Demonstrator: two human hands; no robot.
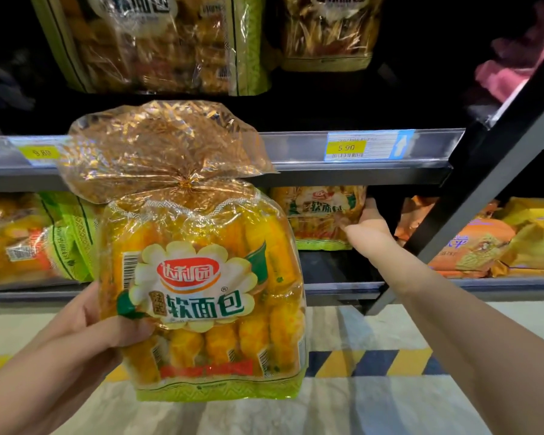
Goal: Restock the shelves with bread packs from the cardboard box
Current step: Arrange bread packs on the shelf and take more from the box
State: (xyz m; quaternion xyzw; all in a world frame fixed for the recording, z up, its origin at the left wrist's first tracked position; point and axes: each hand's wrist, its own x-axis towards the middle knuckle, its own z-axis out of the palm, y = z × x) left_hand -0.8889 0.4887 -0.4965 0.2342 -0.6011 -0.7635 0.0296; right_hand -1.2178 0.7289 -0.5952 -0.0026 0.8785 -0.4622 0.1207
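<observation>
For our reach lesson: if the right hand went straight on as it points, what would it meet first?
The right hand seems to touch the shelved bread pack at its side. Beyond that, the way looks dark and free, depth unclear.

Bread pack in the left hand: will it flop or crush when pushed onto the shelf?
Likely light: the left hand pinches the bread pack by one edge and it stands upright. Probably squashy, being thin film over separate rolls. The glossy wrap looks slippery.
</observation>
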